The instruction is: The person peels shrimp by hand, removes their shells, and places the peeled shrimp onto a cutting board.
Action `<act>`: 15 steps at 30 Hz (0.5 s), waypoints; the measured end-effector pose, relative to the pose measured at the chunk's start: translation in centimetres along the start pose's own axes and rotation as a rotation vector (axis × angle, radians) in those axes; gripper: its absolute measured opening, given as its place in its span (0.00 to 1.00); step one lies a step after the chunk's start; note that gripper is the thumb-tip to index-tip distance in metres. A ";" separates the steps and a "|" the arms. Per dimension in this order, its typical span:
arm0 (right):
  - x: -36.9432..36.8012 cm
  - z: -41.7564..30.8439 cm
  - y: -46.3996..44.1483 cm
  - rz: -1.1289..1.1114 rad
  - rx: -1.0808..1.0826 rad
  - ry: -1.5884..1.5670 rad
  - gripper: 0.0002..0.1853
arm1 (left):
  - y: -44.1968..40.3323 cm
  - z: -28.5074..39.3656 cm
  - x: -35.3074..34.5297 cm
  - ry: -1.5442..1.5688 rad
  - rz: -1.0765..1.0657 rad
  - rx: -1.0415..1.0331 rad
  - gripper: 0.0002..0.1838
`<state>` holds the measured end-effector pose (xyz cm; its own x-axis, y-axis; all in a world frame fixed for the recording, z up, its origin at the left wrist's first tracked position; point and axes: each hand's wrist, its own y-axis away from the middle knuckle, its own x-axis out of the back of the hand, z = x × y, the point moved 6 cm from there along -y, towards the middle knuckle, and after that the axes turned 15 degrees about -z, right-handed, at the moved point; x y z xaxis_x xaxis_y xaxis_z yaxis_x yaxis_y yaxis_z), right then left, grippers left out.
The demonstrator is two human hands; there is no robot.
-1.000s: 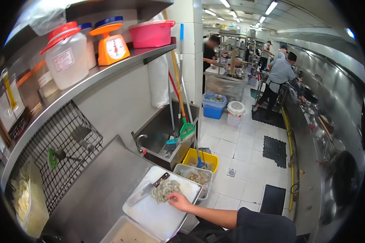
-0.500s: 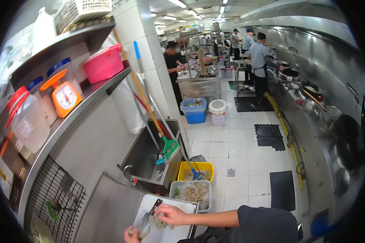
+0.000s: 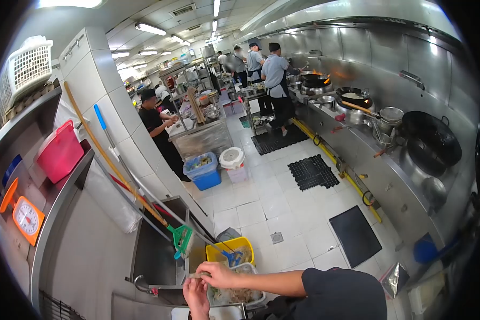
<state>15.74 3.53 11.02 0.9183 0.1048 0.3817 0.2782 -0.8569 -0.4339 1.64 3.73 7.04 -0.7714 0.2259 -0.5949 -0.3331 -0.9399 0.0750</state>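
Note:
My right hand (image 3: 217,274) pinches a greyish shrimp (image 3: 200,274) between thumb and fingers. Close below it, my left hand (image 3: 196,294) is closed on the same shrimp from the other side; the fingertips partly hide it. Both hands are raised above the white cutting board (image 3: 225,313), of which only a strip shows at the bottom edge. Behind my right forearm stands a clear-lined tub (image 3: 261,300) of shrimp shells and heads, partly covered by the arm.
A yellow bin (image 3: 244,250) with a blue brush stands beyond the tub. The steel sink (image 3: 162,256) with a tap is at left, brooms leaning over it. An orange scale (image 3: 26,217) sits on the shelf. Co-workers (image 3: 276,80) stand by the woks; another person (image 3: 157,120) works at a table.
My hands have come up off the cutting board and met around a shrimp. The view has tilted up and turned right, so the knife and most of the board have left the picture.

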 end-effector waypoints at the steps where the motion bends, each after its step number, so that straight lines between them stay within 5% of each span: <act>1: 0.9 0.9 -0.3 0.041 -0.020 0.011 0.09 | -0.9 -0.7 1.4 -0.199 0.122 -0.027 0.20; 2: 1.5 1.6 -0.6 0.040 -0.019 0.016 0.09 | -1.7 -1.4 1.4 -0.195 0.119 -0.028 0.20; 4: 2.5 2.6 -1.1 0.022 -0.080 0.124 0.09 | -1.5 1.3 -2.9 -1.223 0.059 -0.552 0.27; 5: 2.4 3.0 -1.3 -0.019 -0.097 0.147 0.10 | -1.9 0.9 -3.9 -1.482 -0.053 -0.500 0.30; 15: 2.1 5.9 -1.1 -0.102 -0.093 0.075 0.08 | -5.5 -1.8 -2.6 -1.721 -0.168 -0.137 0.10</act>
<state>19.07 7.65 7.47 0.8621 0.1582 0.4814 0.3381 -0.8872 -0.3139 6.48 7.88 6.79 -0.4135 0.2221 0.8830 -0.4896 -0.8719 -0.0100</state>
